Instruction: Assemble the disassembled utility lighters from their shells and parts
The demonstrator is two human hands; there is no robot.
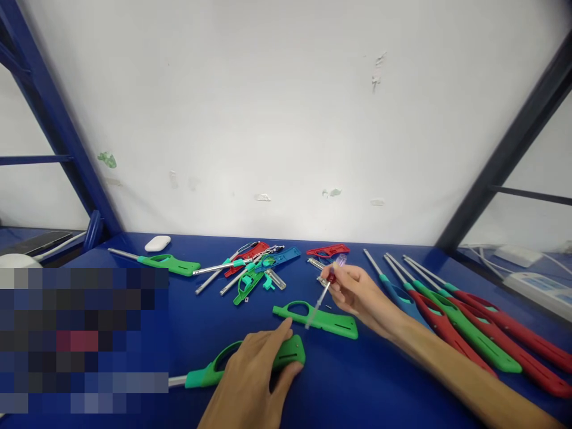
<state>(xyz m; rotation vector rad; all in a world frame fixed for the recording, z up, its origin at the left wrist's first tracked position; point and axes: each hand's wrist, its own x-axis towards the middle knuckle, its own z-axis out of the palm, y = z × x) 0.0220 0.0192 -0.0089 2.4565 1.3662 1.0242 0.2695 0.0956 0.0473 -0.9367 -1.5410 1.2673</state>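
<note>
My left hand (pixel 252 369) is wrapped round the handle of a long-necked green gas lighter (pixel 289 353), which lies on the blue table with its metal tube pointing left. My right hand (pixel 357 289) grips a screwdriver (pixel 320 302) by its red and clear handle, the blade slanting down to the left. The blade's tip shows in front of a loose green handle shell (pixel 335 322); whether they touch I cannot tell. This shell lies just beyond the lighter. A tiny metal piece (pixel 329 307) rests near the shell.
Behind my hands lies a pile of lighter parts (pixel 254 271), with red shells (pixel 328 250) to its right. Several whole lighters (pixel 469 325) fan out at the right. Another green lighter (pixel 167 264) and a white case (pixel 158 243) are at the back left. Blue posts (pixel 67 125) flank the table.
</note>
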